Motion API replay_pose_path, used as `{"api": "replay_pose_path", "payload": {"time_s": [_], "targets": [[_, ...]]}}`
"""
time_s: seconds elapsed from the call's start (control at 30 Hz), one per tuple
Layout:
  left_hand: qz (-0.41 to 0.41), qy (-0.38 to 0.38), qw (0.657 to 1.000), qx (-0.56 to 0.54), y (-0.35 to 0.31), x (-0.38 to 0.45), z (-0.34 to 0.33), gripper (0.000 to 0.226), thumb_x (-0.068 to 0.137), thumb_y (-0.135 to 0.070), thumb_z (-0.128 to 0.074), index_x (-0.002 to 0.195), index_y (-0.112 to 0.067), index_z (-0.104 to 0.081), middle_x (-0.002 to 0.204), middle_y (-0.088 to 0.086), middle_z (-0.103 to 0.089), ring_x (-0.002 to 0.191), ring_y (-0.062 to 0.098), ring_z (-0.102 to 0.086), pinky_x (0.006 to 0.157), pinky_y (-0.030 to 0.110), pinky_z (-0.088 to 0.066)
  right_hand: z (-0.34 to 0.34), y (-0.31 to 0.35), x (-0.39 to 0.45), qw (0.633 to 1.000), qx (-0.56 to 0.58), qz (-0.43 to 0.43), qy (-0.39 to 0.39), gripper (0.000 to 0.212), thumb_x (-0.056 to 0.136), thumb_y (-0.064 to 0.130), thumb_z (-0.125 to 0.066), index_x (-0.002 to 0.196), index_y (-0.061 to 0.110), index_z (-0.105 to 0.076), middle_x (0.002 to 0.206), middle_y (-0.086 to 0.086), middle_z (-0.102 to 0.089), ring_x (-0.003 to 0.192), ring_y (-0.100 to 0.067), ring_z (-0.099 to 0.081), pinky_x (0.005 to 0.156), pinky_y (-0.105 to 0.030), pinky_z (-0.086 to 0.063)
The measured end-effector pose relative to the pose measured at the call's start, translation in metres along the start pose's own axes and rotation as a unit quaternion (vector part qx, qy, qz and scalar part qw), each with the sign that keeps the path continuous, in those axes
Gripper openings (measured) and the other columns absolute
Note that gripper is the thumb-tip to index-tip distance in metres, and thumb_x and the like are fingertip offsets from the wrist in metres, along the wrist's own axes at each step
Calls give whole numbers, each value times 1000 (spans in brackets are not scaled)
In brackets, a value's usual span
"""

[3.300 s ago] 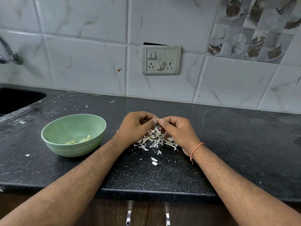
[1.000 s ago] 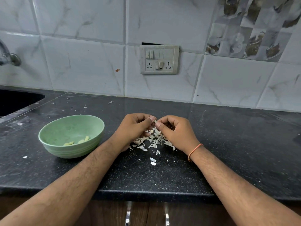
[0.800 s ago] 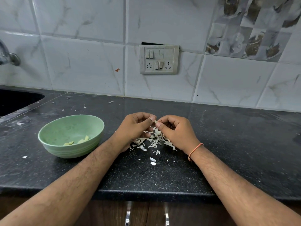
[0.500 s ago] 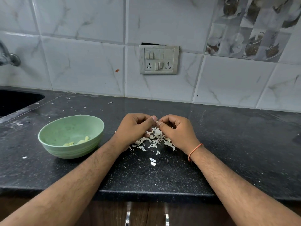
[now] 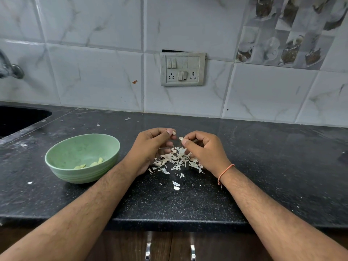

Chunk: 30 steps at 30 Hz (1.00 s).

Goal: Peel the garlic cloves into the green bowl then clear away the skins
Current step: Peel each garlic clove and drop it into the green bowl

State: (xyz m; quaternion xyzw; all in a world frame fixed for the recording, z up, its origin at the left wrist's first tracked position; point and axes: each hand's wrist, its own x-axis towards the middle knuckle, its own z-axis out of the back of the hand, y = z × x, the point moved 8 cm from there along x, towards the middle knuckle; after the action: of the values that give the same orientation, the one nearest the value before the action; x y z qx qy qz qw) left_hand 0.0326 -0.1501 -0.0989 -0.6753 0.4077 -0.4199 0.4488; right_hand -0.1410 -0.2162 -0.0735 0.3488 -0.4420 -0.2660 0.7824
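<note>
A green bowl (image 5: 81,176) stands on the black counter, left of my hands, with a few peeled yellowish garlic cloves (image 5: 94,163) in it. My left hand (image 5: 150,146) has its fingers curled and pinches a small pale garlic clove (image 5: 174,132) at its fingertips. My right hand (image 5: 205,151) is a short gap to the right and pinches a scrap of papery skin (image 5: 181,138) between thumb and forefinger. Below and between both hands lies a heap of white garlic skins (image 5: 177,160).
A sink (image 5: 18,119) is sunk into the counter at far left, with a tap (image 5: 9,69) above it. A switch board (image 5: 182,68) sits on the tiled wall behind. Two loose skin flakes (image 5: 176,186) lie nearer the counter's front edge (image 5: 169,221).
My fingertips were pressed together on the clove; now the hands have drawn a little apart, the left keeping the clove and the right holding a torn-off bit of skin.
</note>
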Motion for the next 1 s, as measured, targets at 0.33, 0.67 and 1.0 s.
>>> {"api": "replay_pose_path", "payload": {"time_s": [0.33, 0.67, 1.0], "targets": [[-18, -19, 1000, 10, -6, -7, 3, 15, 98, -10, -73, 111, -6, -79, 105, 11, -80, 76, 8, -68, 64, 20, -57, 8, 16, -10, 993, -81, 79, -28, 20, 79, 24, -95, 85, 23, -75, 86, 9, -70, 76, -13, -65, 69, -15, -48], [-161, -40, 975, 151, -42, -32, -3, 26, 87, -7, -86, 112, -7, -80, 96, 4, -83, 86, 12, -76, 73, 24, -61, 10, 33, -16, 992, -42, 112, -50, 7, 91, 18, -85, 97, 22, -84, 95, 11, -77, 84, -14, -70, 72, -21, -55], [-234, -89, 911, 326, -119, -55, 3, 19, 86, -16, -89, 104, -20, -84, 88, -14, -81, 86, -2, -76, 78, 10, -55, -8, 69, 0, 992, 8, 109, -67, 4, 92, 25, -84, 93, 21, -83, 87, 12, -76, 77, -8, -67, 68, -19, -51]]}}
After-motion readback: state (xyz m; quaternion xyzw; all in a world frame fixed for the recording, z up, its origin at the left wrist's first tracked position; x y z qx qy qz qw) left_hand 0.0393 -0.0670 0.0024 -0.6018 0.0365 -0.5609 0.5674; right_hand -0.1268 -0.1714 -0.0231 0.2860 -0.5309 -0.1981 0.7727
